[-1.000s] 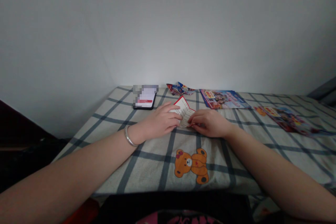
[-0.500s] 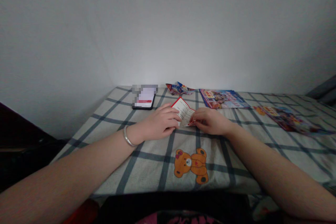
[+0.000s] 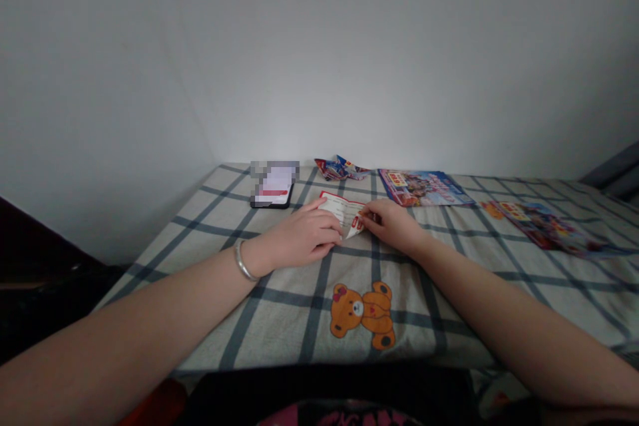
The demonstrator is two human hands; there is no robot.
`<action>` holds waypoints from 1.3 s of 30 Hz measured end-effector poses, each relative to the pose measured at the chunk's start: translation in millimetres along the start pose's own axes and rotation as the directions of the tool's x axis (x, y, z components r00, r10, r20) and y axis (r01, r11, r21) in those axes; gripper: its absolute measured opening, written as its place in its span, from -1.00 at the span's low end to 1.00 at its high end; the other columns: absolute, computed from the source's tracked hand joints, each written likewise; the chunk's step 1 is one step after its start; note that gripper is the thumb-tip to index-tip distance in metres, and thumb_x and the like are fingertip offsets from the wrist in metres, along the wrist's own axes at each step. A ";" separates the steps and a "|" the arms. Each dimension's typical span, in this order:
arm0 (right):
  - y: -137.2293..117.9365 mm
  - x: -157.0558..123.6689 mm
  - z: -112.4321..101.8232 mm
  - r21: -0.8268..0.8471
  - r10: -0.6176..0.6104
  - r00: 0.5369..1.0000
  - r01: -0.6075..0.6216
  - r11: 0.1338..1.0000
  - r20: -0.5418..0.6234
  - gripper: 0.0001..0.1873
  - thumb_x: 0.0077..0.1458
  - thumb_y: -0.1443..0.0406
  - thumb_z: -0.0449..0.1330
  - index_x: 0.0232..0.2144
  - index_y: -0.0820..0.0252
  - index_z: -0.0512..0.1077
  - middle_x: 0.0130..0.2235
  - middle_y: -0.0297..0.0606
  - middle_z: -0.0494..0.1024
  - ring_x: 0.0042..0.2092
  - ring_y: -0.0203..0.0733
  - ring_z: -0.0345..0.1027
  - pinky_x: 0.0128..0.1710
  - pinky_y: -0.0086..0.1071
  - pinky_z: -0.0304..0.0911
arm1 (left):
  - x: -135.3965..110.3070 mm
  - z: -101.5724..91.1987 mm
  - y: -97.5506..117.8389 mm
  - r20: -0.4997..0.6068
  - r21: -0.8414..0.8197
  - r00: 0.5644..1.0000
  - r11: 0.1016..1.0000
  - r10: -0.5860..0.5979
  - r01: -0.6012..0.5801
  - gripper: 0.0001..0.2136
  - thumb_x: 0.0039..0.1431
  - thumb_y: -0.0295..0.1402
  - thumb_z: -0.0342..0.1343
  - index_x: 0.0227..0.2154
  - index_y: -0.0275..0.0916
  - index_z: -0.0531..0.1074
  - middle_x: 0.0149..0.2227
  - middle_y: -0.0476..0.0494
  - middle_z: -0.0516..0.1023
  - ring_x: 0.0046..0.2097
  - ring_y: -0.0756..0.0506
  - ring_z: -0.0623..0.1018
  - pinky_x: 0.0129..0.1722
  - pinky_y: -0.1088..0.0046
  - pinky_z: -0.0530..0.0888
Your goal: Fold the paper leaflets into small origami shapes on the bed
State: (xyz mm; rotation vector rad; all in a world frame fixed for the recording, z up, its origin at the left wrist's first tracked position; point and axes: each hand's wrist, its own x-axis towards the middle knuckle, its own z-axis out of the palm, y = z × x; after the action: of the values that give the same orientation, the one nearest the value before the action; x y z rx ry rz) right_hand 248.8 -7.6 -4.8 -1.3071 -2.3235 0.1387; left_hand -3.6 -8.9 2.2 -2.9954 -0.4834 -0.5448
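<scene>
A small folded paper sheet (image 3: 336,211), white with printed lines and a red edge, lies partly opened on the cloth. A crease runs down its middle. My left hand (image 3: 304,233), a silver bangle on its wrist, has curled fingers over the sheet's left side and keeps it against the cloth. At the right side, my right hand (image 3: 392,223) pinches the sheet's edge between thumb and fingers. Red marks show on the flap near those fingertips. Part of the sheet is hidden under both hands.
Beyond my left hand a phone (image 3: 273,188) lies with its screen lit. A crumpled colourful wrapper (image 3: 342,168) rests by the wall (image 3: 339,66). To the right are a colourful printed packet (image 3: 429,188) and another one (image 3: 549,226). The checked tablecloth (image 3: 279,319) bears bear prints.
My right hand has shifted slightly left and up, turning the sheet's right part. The sheet now spreads wider and its red marks show. My left hand has stayed almost in place.
</scene>
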 end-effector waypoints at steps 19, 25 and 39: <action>-6.9 -3.0 -3.6 0.034 0.043 0.998 -0.044 0.998 0.042 -0.85 0.24 0.25 0.11 -0.26 0.13 0.47 -0.29 -0.28 0.58 -0.30 -0.22 0.41 -0.32 -0.41 0.19 | -2.8 4.9 -0.8 0.043 -0.118 0.996 0.990 -0.078 0.083 -0.67 0.23 -0.47 0.01 0.06 -0.21 0.34 0.02 -0.19 0.49 -0.02 -0.13 0.52 0.01 0.27 0.48; -4.4 0.5 3.0 0.016 0.053 0.998 -0.054 0.998 0.035 -0.88 0.20 0.26 0.18 -0.31 0.14 0.51 -0.27 -0.27 0.55 -0.27 -0.23 0.39 -0.30 -0.41 0.18 | -1.3 6.2 -2.0 -0.014 -0.128 1.000 0.992 -0.010 0.008 -0.68 0.23 -0.52 -0.01 0.00 -0.22 0.46 0.13 -0.24 0.40 0.07 -0.14 0.49 0.07 0.26 0.47; -7.0 2.3 1.5 0.002 0.080 0.997 -0.080 0.997 0.023 -0.90 0.12 0.27 0.27 -0.36 0.16 0.44 -0.36 -0.32 0.51 -0.36 -0.28 0.32 -0.39 -0.44 0.14 | 1.0 5.3 -3.6 -0.030 -0.193 1.000 0.981 -0.007 0.001 -0.76 0.24 -0.50 0.01 -0.07 -0.24 0.47 -0.02 -0.15 0.56 0.04 -0.10 0.51 0.11 0.25 0.43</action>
State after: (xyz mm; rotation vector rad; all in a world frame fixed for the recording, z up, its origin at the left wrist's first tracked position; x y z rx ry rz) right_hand 241.6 -9.3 -3.2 -1.4040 -2.2897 0.1834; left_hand -2.1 -4.6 -2.4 -3.1633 -0.4597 -0.6746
